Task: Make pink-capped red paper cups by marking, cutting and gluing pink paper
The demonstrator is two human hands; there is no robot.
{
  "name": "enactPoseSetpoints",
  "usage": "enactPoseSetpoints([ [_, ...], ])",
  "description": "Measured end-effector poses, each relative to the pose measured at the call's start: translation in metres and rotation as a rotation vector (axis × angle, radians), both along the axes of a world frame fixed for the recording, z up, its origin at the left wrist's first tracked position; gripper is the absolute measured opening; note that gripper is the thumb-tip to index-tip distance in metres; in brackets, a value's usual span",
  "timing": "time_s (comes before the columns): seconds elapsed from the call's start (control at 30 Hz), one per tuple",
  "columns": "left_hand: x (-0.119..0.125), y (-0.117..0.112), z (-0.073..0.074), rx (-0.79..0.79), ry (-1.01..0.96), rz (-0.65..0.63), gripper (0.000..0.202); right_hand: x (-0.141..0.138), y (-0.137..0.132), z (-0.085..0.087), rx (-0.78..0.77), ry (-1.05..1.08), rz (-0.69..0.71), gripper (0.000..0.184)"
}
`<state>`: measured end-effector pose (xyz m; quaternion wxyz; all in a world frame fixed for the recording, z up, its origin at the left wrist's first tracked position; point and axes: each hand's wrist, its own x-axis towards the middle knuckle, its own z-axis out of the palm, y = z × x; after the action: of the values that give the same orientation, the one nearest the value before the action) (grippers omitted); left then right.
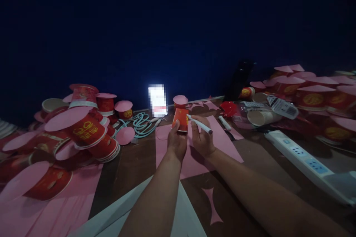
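My left hand (177, 142) grips a red paper cup (181, 119) with yellow print, its wider end low and toward me. In my right hand (204, 139) is a white marker (200, 124) with a dark end, held like a pen. The marker's far end meets or nearly meets the cup's right side; I cannot tell whether it touches. Under both hands lies a pink paper sheet (222, 146). Just behind the held cup stands another red cup with a pink paper disc (180, 99) on top.
Red cups with pink discs pile up on the left (86, 129) and right (314, 100). A lit phone (157, 100) stands at the back, beside a coiled teal cable (141, 124). A white power strip (300, 159), glue stick (224, 123) and pink scrap (212, 205) lie around.
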<state>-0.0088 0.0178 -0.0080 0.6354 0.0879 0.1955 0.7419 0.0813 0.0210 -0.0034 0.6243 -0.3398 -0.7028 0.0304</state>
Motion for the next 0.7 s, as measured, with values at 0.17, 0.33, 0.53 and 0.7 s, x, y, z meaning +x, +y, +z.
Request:
enactPoseSetpoints([
  [0.17,0.001,0.0002,-0.0005,-0.057,0.01,0.052,0.018,0.0011,-0.002,-0.0007,0.015,-0.021,-0.008,0.02],
  [0.33,0.0012,-0.0015,-0.0026,-0.087,0.077,0.035,0.018,0.0008,-0.0033,0.0,0.051,-0.072,-0.011,0.019],
  [0.53,0.0025,-0.0033,-0.0056,-0.015,0.203,0.078,0.018,0.0008,-0.0018,0.0002,0.072,-0.086,0.003,0.018],
  [0.7,0.0048,-0.0045,-0.0044,0.037,0.282,0.125,0.031,0.0025,0.0001,0.0002,0.079,-0.094,-0.01,0.018],
])
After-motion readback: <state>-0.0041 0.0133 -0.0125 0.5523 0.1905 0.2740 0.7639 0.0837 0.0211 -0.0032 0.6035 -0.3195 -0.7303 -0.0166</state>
